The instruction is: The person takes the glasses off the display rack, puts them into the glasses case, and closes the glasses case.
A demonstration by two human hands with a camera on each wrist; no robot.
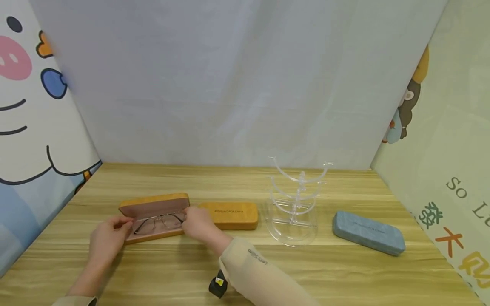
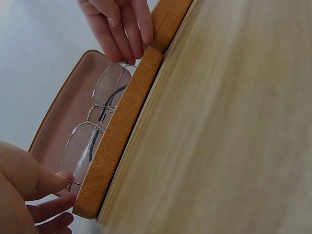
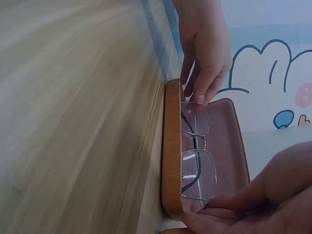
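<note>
An orange eyeglass case (image 1: 157,237) lies open at the left of the table, its pinkish lining facing up and its lid raised at the back. Thin-rimmed eyeglasses (image 1: 168,221) with dark temples are in the case, and their lenses rise above its front wall in both wrist views. My left hand (image 1: 108,238) pinches the left end of the eyeglasses between thumb and fingers. At the other end, by the case's right edge, my right hand (image 1: 199,223) pinches the frame near the hinge; its fingertips are partly hidden in the head view.
A closed orange eyeglass case (image 1: 231,216) sits just right of the open one, partly behind my right hand. Further right stands a clear plastic eyeglass stand (image 1: 294,219) with curved arms. A closed blue eyeglass case (image 1: 367,233) lies at the far right. Cloth walls enclose the table.
</note>
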